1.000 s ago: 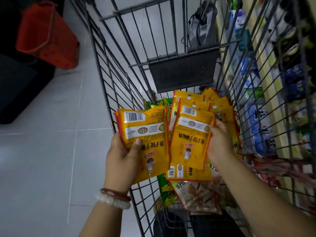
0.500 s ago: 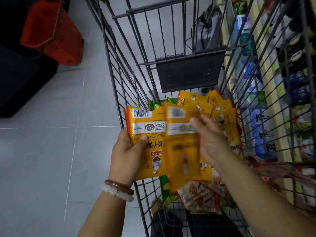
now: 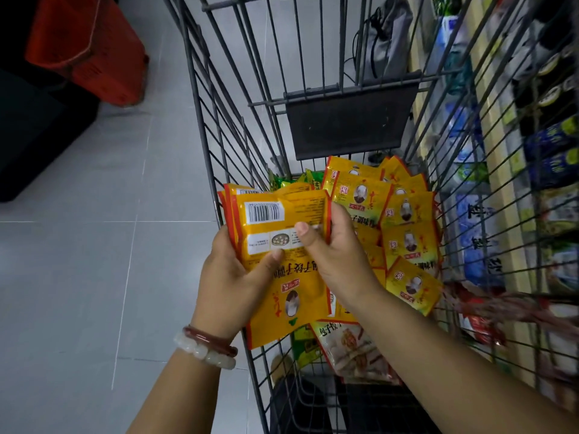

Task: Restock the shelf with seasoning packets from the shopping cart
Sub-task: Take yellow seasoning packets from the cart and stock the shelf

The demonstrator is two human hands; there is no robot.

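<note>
Since both hands [image 3: 232, 277] [image 3: 336, 255] pinch the light, slippery packets [image 3: 282, 233] at frame centre, better to grip mid-stack.

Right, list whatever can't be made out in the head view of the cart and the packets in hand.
- How many packets are in the stack: both the left hand and the right hand cover it, and only edges show.
- Shelf products at right: blurred and crossed by the cart wires.
- Cart floor: hidden under loose yellow packets.
- Red basket: cut off by the top edge.
</note>
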